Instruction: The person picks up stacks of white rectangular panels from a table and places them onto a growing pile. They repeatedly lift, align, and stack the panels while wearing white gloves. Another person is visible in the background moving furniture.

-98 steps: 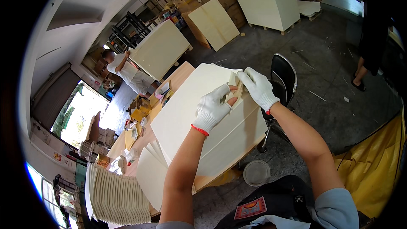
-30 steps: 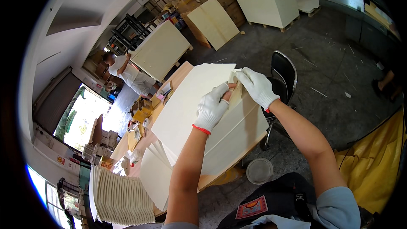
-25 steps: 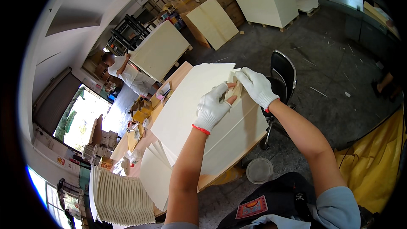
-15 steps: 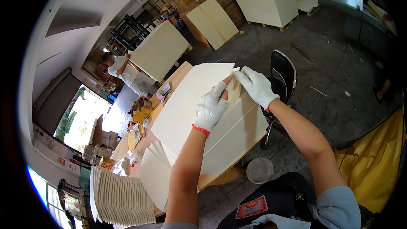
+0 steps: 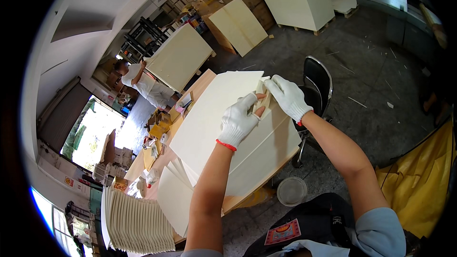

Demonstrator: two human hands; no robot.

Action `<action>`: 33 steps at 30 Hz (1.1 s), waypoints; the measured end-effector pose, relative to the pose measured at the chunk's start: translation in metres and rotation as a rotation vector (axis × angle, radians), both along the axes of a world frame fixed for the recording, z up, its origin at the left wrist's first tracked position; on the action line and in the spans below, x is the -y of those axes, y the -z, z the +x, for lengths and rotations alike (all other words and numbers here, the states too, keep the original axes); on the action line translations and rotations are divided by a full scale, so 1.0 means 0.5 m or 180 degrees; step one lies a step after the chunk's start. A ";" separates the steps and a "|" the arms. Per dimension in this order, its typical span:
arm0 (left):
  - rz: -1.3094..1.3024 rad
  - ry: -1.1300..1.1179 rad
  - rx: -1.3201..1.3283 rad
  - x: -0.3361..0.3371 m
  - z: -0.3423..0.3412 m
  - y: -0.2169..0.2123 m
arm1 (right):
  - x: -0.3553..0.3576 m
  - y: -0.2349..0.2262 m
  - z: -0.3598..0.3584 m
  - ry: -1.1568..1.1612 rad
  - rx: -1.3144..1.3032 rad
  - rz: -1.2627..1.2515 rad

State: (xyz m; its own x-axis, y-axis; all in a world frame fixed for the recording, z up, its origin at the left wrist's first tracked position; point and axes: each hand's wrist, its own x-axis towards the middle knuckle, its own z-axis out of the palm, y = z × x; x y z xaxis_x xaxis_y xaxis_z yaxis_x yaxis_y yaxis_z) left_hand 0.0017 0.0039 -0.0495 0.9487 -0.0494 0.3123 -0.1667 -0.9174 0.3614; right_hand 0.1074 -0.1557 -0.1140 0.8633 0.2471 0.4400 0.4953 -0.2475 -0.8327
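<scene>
A pile of large cream sheets [image 5: 204, 119] lies on the wooden table [image 5: 203, 80] in front of the person, and the bent sheet corners [image 5: 266, 103] rise at its far right end, between the two hands. The left hand [image 5: 237, 121], in a white knit glove with a red cuff, comes in from the near side; its bare thumb and forefinger stand parted at the bent corners, and whether they pinch any sheet cannot be told. The right hand [image 5: 288, 98], gloved the same way, curls its fingers over the corners from the other side; its fingertips are partly hidden, so whether it is clamped on them cannot be told either. The hands are close together but apart. Nearer the person's left, some fanned sheets [image 5: 173, 190] overlap the table beside a tall stack of curved sheets [image 5: 138, 221]. A black chair [image 5: 318, 77] with a metal frame stands just past the right edge of the table, and a round pale bucket [image 5: 292, 191] sits on the floor below. Farther off, a co-worker [image 5: 143, 83] in white leans at a big cream block [image 5: 181, 57].
</scene>
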 end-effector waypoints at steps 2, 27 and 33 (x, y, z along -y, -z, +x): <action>0.0061 0.0015 0.0081 0.005 -0.002 -0.002 | 0.001 -0.001 -0.001 -0.0011 -0.0026 0.0079; 0.0335 -0.0241 0.0031 -0.007 0.018 0.025 | 0.011 0.023 0.009 -0.0367 -0.0205 0.0581; -0.0006 -0.0161 0.0396 -0.020 0.002 0.045 | 0.055 -0.004 -0.014 -0.0064 0.0097 -0.0663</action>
State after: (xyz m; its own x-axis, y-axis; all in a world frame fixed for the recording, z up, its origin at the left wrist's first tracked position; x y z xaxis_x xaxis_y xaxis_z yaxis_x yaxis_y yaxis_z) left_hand 0.0028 0.0141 -0.0720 0.9039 -0.0018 0.4278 -0.1640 -0.9251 0.3425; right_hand 0.1006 -0.1834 -0.1122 0.8444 0.3525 0.4034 0.5260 -0.4026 -0.7492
